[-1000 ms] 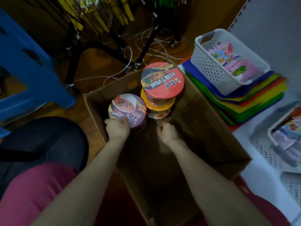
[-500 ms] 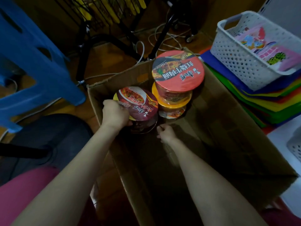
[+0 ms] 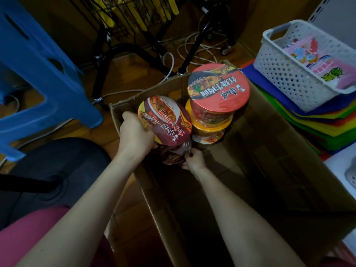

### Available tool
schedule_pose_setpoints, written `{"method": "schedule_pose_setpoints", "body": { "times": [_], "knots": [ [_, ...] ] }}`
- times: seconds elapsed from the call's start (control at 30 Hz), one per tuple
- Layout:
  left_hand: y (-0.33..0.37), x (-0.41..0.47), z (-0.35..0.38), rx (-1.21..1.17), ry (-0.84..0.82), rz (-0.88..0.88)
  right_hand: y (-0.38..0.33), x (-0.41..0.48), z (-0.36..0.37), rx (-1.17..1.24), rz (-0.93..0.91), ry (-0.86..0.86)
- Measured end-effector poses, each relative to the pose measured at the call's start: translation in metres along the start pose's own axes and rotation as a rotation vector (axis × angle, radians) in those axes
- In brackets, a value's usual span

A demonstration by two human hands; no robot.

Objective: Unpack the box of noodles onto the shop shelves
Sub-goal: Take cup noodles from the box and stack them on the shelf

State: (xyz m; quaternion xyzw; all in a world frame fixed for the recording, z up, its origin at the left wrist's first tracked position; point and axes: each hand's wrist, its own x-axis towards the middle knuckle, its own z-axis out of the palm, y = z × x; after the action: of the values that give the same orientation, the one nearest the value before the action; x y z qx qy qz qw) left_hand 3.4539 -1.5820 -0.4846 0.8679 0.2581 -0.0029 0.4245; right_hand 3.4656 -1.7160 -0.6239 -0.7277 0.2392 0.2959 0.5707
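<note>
Head view, looking down into an open cardboard box (image 3: 273, 166) on a wooden floor. Left hand (image 3: 134, 136) grips the maroon-lidded noodle bowl (image 3: 165, 120) at its lid rim, fingers curled over the edge. Right hand (image 3: 194, 160) sits lower, inside the box, with its fingers bent against the bowl's shrink-wrapped base and holding it from beneath. The bowl is tilted, lid facing up and towards the camera, at the far left corner of the box; in this view its lid overlaps the cardboard rim.

Just beside it, to the right, stands a stack of further bowls against the far wall of the box: a red-lidded bowl (image 3: 218, 88) on top, a yellow-rimmed bowl (image 3: 211, 125) under it, and the edge of a third bowl (image 3: 208, 138) below (only partly visible). The maroon lid touches or nearly touches this stack; which cannot be told. The near part of the box interior is dark.

Right of the box, a white perforated basket (image 3: 289, 78) holding printed packets rests on a pile of coloured sheets (image 3: 319, 130). A blue plastic stool (image 3: 42, 87) stands at left, with white cables (image 3: 192, 54) and black stand legs (image 3: 100, 60) on the floor beyond the box.
</note>
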Motion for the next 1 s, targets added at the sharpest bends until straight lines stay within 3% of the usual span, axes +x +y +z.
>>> {"method": "schedule_pose_setpoints", "body": {
  "times": [0.23, 0.4, 0.7, 0.83, 1.0],
  "knots": [
    [0.024, -0.027, -0.009, 0.012, -0.027, -0.034, 0.013, -0.062, -0.042, -0.15, 0.169, 0.025],
    [0.062, -0.073, -0.041, 0.014, -0.072, -0.117, -0.014, -0.151, -0.095, -0.235, 0.167, 0.12],
    [0.188, -0.146, -0.16, -0.024, -0.066, -0.051, -0.126, -0.32, -0.159, -0.367, 0.047, 0.252],
    [0.256, -0.182, -0.224, -0.026, 0.004, 0.0, -0.19, -0.393, -0.184, -0.554, -0.015, 0.291],
    [0.325, -0.212, -0.291, -0.017, 0.04, 0.115, -0.257, -0.474, -0.213, -0.476, -0.082, 0.371]
  ]
}}
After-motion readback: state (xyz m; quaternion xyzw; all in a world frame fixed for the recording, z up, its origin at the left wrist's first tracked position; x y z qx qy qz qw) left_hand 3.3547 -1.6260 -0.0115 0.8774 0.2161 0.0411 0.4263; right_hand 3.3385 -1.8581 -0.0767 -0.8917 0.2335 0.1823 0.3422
